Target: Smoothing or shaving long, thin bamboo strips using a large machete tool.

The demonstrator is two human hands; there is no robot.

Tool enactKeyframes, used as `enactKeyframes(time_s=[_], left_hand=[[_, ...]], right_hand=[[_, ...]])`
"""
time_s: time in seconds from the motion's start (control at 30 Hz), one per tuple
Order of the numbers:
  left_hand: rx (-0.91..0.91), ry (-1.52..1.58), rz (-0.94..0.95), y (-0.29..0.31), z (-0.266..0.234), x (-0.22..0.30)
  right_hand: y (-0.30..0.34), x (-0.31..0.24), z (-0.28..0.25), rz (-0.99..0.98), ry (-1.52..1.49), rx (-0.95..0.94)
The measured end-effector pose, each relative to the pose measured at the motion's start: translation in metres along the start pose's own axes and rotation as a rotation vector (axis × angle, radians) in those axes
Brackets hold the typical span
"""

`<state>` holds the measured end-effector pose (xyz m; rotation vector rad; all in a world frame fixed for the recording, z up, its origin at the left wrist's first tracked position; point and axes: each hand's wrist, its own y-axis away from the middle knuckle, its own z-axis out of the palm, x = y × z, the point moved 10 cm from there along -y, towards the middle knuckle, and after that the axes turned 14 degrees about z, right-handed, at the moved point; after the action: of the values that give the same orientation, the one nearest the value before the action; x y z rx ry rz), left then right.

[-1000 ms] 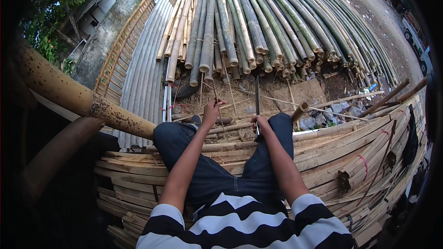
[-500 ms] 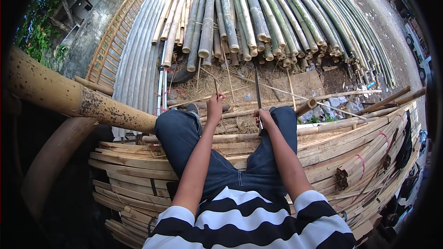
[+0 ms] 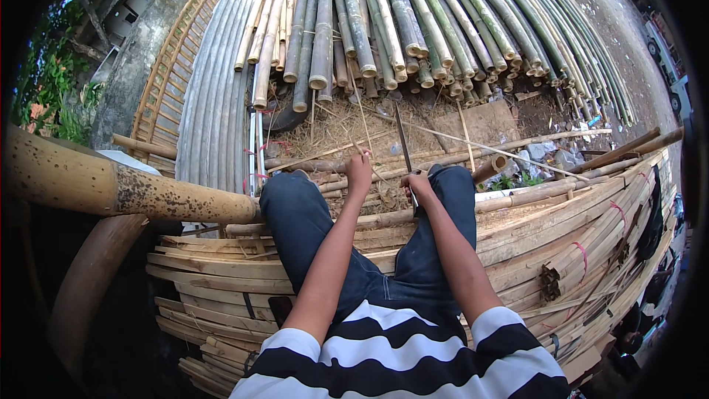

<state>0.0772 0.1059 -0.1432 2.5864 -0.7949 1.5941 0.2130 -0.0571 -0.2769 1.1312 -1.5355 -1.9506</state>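
My left hand (image 3: 359,172) is closed on a thin bamboo strip (image 3: 356,145), its fingers pinched near my left knee. To the right, my right hand (image 3: 418,188) grips a long, narrow dark knife (image 3: 404,140) beside my right thigh. The knife's long part points away from me, and a shiny bit shows below the fist. A small gap separates the two hands, and the strip stays apart from the knife. Straw and thin strips litter the ground (image 3: 336,127) beyond them.
Ahead rises a large stack of bamboo poles (image 3: 399,22), cut ends toward me. A thick spotted bamboo pole (image 3: 177,196) reaches my left knee. Bundled split bamboo slats (image 3: 546,240) surround my seat. Corrugated sheets (image 3: 214,125) lie at left, and a cut bamboo stub (image 3: 489,168) stands by my right knee.
My left hand has moved right, closer to my right hand, with the strip. My left knee has shifted right too. The right hand keeps its grip, the knife tilting slightly left.
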Motion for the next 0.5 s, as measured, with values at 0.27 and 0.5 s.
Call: enactKeyframes(time_s=[0.27, 0.5], left_hand=[[-0.065, -0.027, -0.071, -0.001, 0.036, -0.007], [0.117, 0.040, 0.034, -0.023, 0.015, 0.045]], right_hand=[[0.019, -0.007, 0.006, 0.007, -0.023, 0.004], [0.007, -0.010, -0.001, -0.045, -0.032, 0.016]])
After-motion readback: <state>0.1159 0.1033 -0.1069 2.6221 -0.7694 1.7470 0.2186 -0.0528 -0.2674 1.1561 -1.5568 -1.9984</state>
